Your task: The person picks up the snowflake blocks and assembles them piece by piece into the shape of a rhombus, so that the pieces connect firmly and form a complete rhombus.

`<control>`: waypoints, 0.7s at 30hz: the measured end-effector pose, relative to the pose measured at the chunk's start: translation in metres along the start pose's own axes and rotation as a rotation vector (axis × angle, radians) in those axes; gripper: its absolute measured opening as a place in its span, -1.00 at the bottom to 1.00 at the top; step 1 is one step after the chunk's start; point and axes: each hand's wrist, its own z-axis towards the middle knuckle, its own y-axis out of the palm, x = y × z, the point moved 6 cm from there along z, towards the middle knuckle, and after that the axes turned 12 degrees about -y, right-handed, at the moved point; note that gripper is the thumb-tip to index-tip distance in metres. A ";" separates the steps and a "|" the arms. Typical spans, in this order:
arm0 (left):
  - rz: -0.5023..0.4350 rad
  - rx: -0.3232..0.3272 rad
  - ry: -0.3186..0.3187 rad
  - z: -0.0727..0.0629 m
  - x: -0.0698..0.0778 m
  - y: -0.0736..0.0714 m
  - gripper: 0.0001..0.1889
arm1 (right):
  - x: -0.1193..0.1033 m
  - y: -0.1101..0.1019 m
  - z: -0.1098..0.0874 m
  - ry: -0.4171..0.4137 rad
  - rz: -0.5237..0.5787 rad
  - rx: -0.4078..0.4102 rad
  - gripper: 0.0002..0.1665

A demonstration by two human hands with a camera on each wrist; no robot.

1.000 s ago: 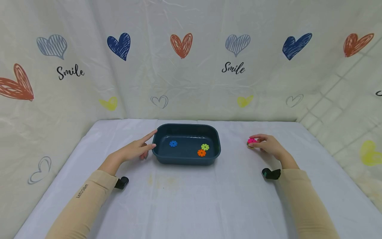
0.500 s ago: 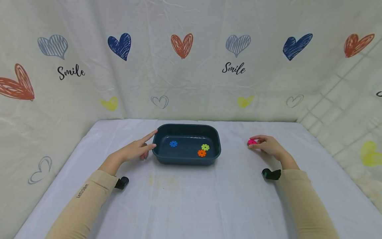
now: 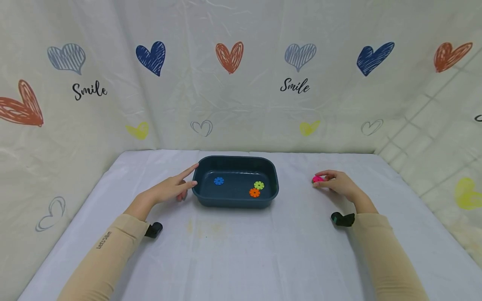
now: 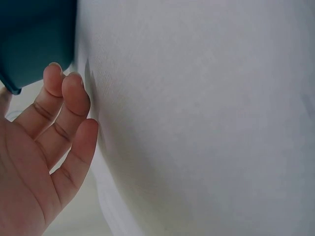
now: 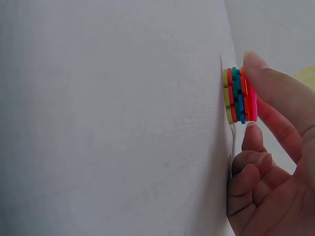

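The left hand (image 3: 168,190) spread thumb and forefinger against the left end of the dark plastic basin (image 3: 233,202), presumably steadying it. Right of the basin, the right hand (image 3: 340,184) pinched a stack of notched discs (image 5: 238,96) by their edges, apparently keeping them aligned.

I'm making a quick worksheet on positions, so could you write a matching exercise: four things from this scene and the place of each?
Things
1. Loose blue disc
2. Loose orange disc
3. Stack of coloured discs
4. Left hand

Places
A. In the right half of the tray
B. At the tray's left end, outside
C. Held by the right hand
D. In the tray's left half

Pairs: 1-D, 2-A, 3-C, 4-B
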 end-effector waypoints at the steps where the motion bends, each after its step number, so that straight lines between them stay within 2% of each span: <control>1: 0.001 0.000 -0.001 0.000 0.000 0.000 -0.22 | 0.000 0.000 0.000 -0.002 0.000 0.001 -0.27; 7: 0.002 -0.001 -0.003 0.000 0.000 0.000 -0.22 | -0.002 -0.003 -0.004 -0.015 -0.009 0.005 -0.19; 10: 0.002 -0.002 -0.001 0.000 0.000 0.000 -0.22 | -0.005 -0.008 -0.008 -0.043 -0.020 0.023 -0.21; 16: 0.009 -0.001 -0.004 0.001 -0.001 0.000 -0.22 | -0.019 -0.022 -0.016 -0.143 -0.022 0.117 -0.34; 21: 0.012 -0.001 0.000 0.001 -0.001 0.000 -0.22 | -0.040 -0.030 -0.018 -0.205 -0.033 0.197 -0.42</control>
